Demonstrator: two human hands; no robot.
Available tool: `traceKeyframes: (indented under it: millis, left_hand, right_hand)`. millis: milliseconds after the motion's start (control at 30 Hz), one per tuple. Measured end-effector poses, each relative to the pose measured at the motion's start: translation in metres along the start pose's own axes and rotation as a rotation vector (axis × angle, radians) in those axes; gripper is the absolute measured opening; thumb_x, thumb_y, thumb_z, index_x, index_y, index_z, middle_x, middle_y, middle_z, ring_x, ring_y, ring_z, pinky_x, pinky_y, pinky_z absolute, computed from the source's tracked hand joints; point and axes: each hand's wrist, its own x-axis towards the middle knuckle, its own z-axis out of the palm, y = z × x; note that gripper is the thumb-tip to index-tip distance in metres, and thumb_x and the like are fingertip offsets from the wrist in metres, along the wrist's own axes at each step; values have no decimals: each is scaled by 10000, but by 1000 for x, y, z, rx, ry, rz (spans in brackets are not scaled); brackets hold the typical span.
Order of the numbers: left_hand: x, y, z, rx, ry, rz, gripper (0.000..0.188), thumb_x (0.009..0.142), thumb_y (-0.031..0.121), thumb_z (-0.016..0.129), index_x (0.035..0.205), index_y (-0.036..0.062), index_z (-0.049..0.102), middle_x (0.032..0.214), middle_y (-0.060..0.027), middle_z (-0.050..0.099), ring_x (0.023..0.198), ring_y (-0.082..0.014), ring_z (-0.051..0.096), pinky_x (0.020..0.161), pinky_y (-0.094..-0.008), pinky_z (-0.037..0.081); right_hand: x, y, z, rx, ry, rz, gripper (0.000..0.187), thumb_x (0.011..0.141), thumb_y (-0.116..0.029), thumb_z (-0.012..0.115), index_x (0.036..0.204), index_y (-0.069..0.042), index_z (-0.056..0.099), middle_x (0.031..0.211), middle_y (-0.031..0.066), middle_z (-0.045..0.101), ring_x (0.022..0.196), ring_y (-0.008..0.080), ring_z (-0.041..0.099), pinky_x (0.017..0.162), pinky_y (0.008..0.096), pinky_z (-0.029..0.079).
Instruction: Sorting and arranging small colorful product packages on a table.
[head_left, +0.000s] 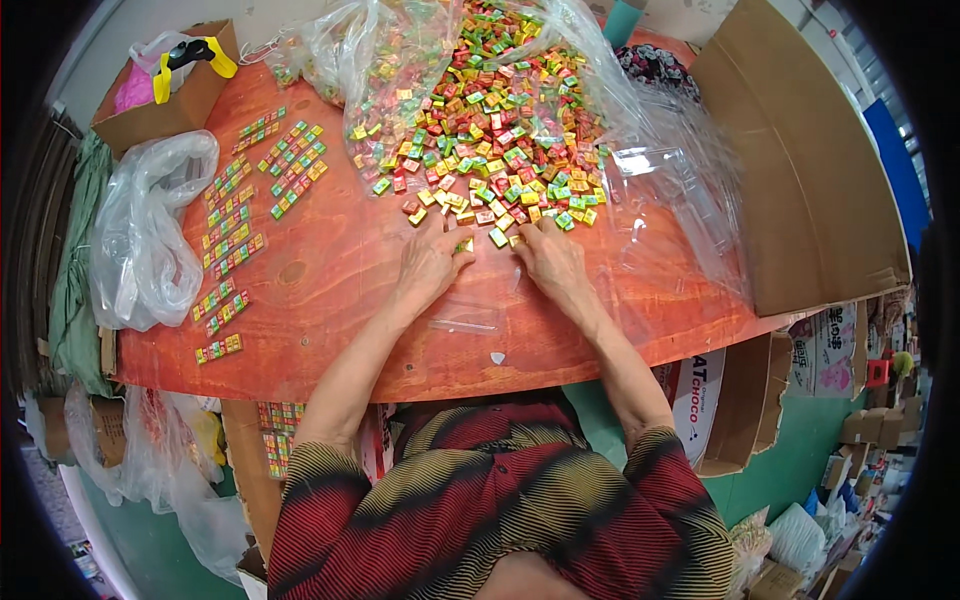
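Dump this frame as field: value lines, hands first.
left hand: near edge of pile, small block at thumb and index; grip unclear
right hand: near edge of pile, touching or beside blocks; grip unclear
pile: loose wrapped blocks, mostly red, yellow, green
strips: blocks lined up, table's left side
surface: reddish wooden table
back left: cardboard box

On the table (pixel 300 325), a packet heap (pixel 505 135) lies before the left hand (pixel 430 262) and right hand (pixel 555 262), with packet rows (pixel 230 238) leftward, a plastic bag (pixel 148 245) farther left, and a cardboard box (pixel 800 160) rightward.
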Motion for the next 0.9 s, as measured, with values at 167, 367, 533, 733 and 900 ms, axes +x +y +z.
traceKeyframes:
  millis: [167, 367, 533, 733, 900]
  left_hand:
    - [0, -2, 6, -12, 23, -8, 339, 633, 148, 737, 958, 126, 640, 889, -115, 471, 875, -292, 524, 687, -397, 455]
    - [-2, 0, -2, -23, 5, -10, 334, 630, 148, 738, 952, 132, 647, 895, -118, 467, 870, -293, 523, 689, -400, 455]
    - [6, 5, 1, -27, -7, -12, 330, 626, 154, 741, 942, 129, 652, 879, -115, 472, 859, -293, 522, 688, -401, 455]
    - [4, 5, 0, -31, -29, 2, 359, 633, 170, 736, 976, 133, 637, 874, -108, 482, 847, -296, 524, 683, -406, 453]
    - [-3, 13, 0, -1, -63, -10, 373, 662, 180, 714, 1020, 152, 614, 890, -109, 487, 844, -296, 533, 677, -407, 450]
  right_hand:
    - [0, -13, 10, -92, 36, 18, 152, 794, -188, 573, 845, -45, 571, 828, 153, 534, 714, 316, 579, 576, 399, 472]
    - [-2, 2, 11, -55, 42, -183, 101, 802, -108, 524, 880, -47, 544, 839, 145, 522, 755, 311, 564, 585, 391, 463]
    - [7, -4, 8, -51, -104, -119, 148, 799, -67, 501, 942, -34, 527, 855, 154, 517, 782, 333, 551, 612, 403, 461]
    - [6, -8, 23, 152, -77, -255, 239, 783, -11, 498, 1022, -21, 502, 969, 183, 502, 846, 370, 541, 679, 424, 460]
    - [3, -17, 22, 285, 36, -397, 259, 752, 0, 495, 1011, 1, 507, 879, 190, 497, 837, 360, 510, 702, 414, 434]
